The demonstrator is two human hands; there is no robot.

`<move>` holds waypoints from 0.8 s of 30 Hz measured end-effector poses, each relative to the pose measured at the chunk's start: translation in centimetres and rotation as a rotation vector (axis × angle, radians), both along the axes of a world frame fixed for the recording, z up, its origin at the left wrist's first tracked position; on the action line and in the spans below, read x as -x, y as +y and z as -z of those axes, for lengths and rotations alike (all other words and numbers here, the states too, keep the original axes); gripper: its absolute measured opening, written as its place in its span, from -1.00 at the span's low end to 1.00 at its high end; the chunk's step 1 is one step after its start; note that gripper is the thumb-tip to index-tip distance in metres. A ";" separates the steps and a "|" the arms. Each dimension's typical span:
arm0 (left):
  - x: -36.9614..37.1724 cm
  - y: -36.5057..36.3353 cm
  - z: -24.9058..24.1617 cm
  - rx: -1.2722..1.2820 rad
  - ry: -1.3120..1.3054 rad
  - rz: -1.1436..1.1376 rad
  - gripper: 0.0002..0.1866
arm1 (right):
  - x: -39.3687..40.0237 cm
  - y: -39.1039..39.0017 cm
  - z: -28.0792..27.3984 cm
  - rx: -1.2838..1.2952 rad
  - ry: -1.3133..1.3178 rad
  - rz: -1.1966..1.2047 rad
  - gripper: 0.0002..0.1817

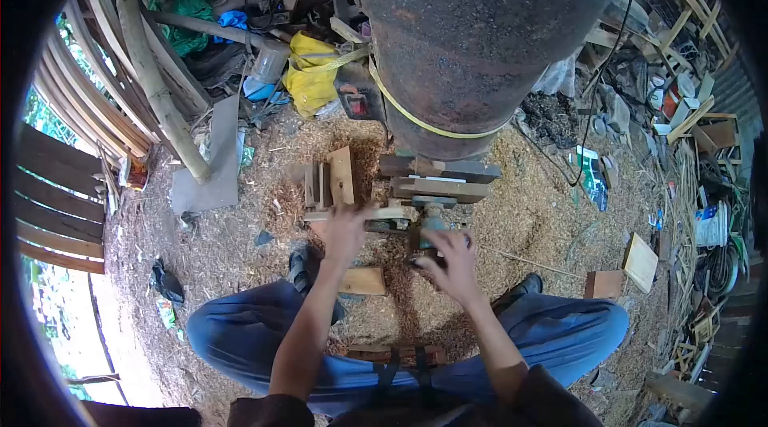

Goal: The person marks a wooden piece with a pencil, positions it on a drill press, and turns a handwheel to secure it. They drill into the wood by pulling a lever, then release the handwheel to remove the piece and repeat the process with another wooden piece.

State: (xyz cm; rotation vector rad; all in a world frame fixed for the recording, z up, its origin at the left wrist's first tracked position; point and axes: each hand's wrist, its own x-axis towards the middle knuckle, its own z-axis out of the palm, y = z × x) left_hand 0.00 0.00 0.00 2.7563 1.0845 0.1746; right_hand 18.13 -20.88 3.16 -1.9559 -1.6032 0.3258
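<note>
My left hand [346,233] is closed around a pale wooden strip [384,213], which lies crosswise over a low machine. The machine [432,221], greenish and partly hidden by my hands, sits on the sawdust between my legs. My right hand [453,261] is just right of the machine's near side, its fingers apart and curved, with nothing visible in them. Beyond the machine lie dark wooden beams [444,179]. An upright wooden block [341,175] stands behind my left hand.
A large rusty drum [472,43] with a yellow band stands straight ahead. A wooden block [362,281] lies near my left foot. Leaning poles [152,83] and a grey board [216,163] are at the left. Wood pieces [640,262] and clutter lie at the right.
</note>
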 end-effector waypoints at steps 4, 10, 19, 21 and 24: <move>-3.2 -3.8 -1.4 -0.014 -0.129 0.208 -0.36 | -2.7 1.6 -1.6 -0.185 -0.028 0.119 -0.49; -8.1 -7.0 -2.9 0.295 -0.494 0.364 -0.54 | -6.4 -1.6 0.4 -0.251 -0.022 0.282 -0.82; -8.0 -4.2 0.8 0.242 -0.576 -0.014 -0.58 | -14.2 -3.6 4.4 -0.254 0.186 0.489 -0.86; -8.4 -4.8 1.2 0.166 -0.674 -0.092 -0.58 | -14.8 -2.8 4.5 -0.234 0.128 0.474 -0.86; -9.1 -4.7 1.8 0.352 -0.619 -0.182 -0.56 | -15.1 -2.1 4.4 -0.187 0.080 0.476 -0.85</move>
